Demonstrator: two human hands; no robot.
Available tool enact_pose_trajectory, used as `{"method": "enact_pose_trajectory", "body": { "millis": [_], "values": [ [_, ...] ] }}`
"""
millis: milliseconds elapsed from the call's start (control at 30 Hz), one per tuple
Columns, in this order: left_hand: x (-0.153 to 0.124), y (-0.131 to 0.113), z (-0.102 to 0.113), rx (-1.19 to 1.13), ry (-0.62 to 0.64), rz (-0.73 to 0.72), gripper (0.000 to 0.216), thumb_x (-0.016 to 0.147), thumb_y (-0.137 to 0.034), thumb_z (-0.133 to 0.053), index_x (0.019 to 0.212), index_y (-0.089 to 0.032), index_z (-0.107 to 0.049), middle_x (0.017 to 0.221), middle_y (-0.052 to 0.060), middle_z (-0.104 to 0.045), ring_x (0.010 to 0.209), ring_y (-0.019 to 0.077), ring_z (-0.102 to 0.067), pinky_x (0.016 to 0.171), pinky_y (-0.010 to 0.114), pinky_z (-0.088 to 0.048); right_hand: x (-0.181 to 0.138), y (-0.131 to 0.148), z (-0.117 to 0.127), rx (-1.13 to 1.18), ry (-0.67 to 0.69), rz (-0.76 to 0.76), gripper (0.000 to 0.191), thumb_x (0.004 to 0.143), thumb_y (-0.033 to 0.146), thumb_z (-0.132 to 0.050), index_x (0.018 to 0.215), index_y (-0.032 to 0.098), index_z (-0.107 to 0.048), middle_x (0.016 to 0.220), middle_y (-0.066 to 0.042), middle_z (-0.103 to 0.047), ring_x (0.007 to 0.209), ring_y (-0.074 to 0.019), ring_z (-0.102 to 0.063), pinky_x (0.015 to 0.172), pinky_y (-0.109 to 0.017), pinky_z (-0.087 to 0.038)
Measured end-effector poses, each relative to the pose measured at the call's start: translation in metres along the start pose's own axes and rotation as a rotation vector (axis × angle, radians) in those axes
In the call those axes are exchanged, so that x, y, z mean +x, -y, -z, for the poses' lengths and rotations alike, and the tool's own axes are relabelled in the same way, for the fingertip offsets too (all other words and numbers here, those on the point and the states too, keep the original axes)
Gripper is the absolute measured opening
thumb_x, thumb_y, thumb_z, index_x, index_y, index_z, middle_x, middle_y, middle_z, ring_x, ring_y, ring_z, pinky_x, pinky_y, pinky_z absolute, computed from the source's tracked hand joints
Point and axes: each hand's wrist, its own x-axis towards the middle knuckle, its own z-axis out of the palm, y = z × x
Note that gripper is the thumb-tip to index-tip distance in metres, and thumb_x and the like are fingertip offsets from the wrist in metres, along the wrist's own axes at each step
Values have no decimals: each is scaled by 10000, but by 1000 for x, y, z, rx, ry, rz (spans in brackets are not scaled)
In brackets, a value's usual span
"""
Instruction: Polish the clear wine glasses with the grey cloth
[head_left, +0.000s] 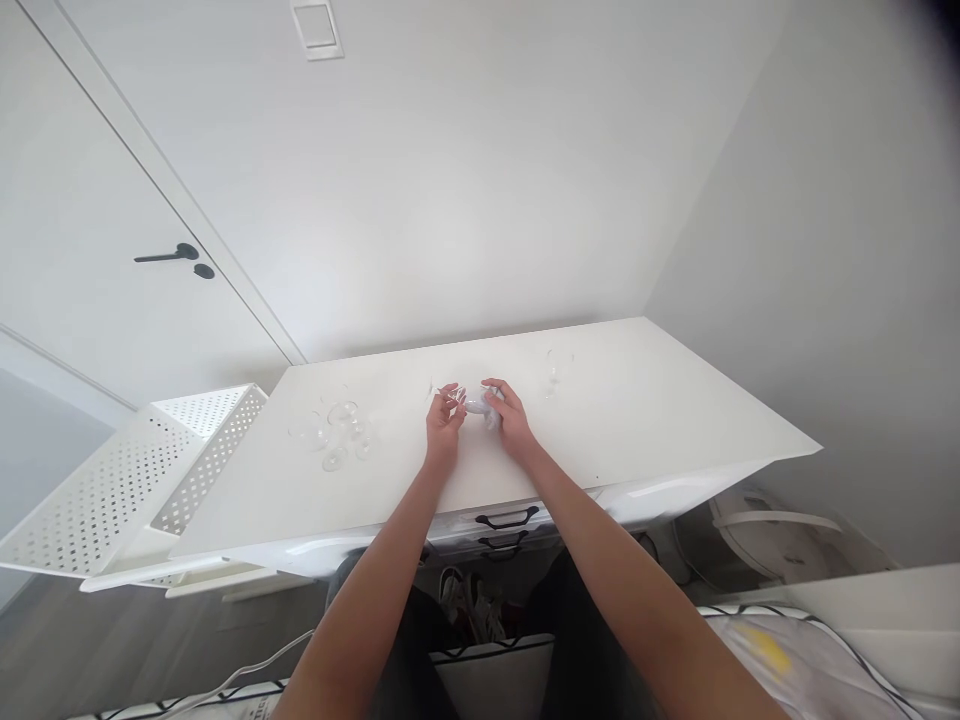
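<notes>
My left hand (445,420) and my right hand (508,414) meet over the middle of a white table (660,410). Between them they hold a clear wine glass (471,400) lying on its side. The left fingers pinch the stem end. The right hand wraps the bowl, with a pale cloth (491,417) that looks pressed against it. Both hands are closed on the glass. A group of several clear glasses (337,432) stands to the left of my hands. One clear stemmed glass (556,370) stands upright to the right.
A white perforated shelf unit (142,480) stands left of the table. Behind it is a white door with a black handle (169,256). A grey wall runs close along the table's right side. Dark drawer handles (506,520) show under the table's front edge.
</notes>
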Motion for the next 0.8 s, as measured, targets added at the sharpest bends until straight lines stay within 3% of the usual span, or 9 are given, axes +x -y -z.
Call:
{"method": "enact_pose_trajectory", "body": {
  "millis": [200, 333, 433, 500, 567, 667, 800],
  "values": [
    [-2, 0, 2, -37, -28, 97, 382, 821, -452, -814, 1097, -218, -691, 1379, 126, -620, 1201, 262, -633, 932, 399, -539, 4, -4, 5, 66, -9, 35, 444, 773, 418, -803, 1160, 279, -639, 959, 4, -628, 882, -173, -579, 814, -291, -488],
    [-3, -7, -1, -222, 249, 310, 467, 759, -403, -867, 1142, -219, -673, 1223, 102, -669, 968, 222, -706, 816, 375, -583, 11, -5, 14, 266, -234, 65, 364, 789, 434, -756, 1071, 270, -596, 958, 6, -638, 825, -154, -596, 747, -279, -487],
    [-3, -11, -1, -310, 434, 555, 514, 823, -632, -742, 1037, -169, -683, 996, 104, -679, 719, 184, -682, 598, 317, -547, 13, -3, 18, 223, -256, 67, 322, 783, 439, -738, 1001, 266, -576, 844, 30, -618, 712, -143, -568, 658, -275, -464],
    [-3, -12, 2, -302, 550, 674, 626, 845, -751, -637, 1005, -147, -683, 893, 108, -673, 619, 170, -644, 539, 315, -516, 12, -1, 18, 146, -216, 51, 314, 766, 434, -750, 950, 259, -564, 761, 49, -580, 641, -134, -534, 601, -269, -435],
    [-3, -12, 5, -273, 615, 679, 561, 840, -671, -715, 1044, -149, -682, 869, 100, -684, 626, 170, -654, 626, 347, -550, 10, 0, 17, 123, -196, 49, 326, 762, 432, -761, 950, 260, -557, 731, 60, -559, 613, -128, -521, 579, -263, -423],
    [-5, -12, 6, -258, 609, 599, 390, 807, -406, -851, 1053, -155, -682, 883, 84, -699, 742, 182, -696, 821, 378, -546, 10, 0, 16, 164, -186, 54, 353, 782, 442, -769, 1014, 274, -563, 741, 64, -569, 624, -127, -538, 582, -256, -435],
    [-6, -14, 3, -215, 630, 547, 375, 773, -328, -883, 1016, -162, -651, 869, 54, -674, 711, 150, -658, 748, 319, -483, 16, -6, 21, 306, -260, 55, 399, 812, 494, -761, 1110, 278, -607, 901, 22, -680, 798, -155, -654, 704, -287, -528]
  ]
}}
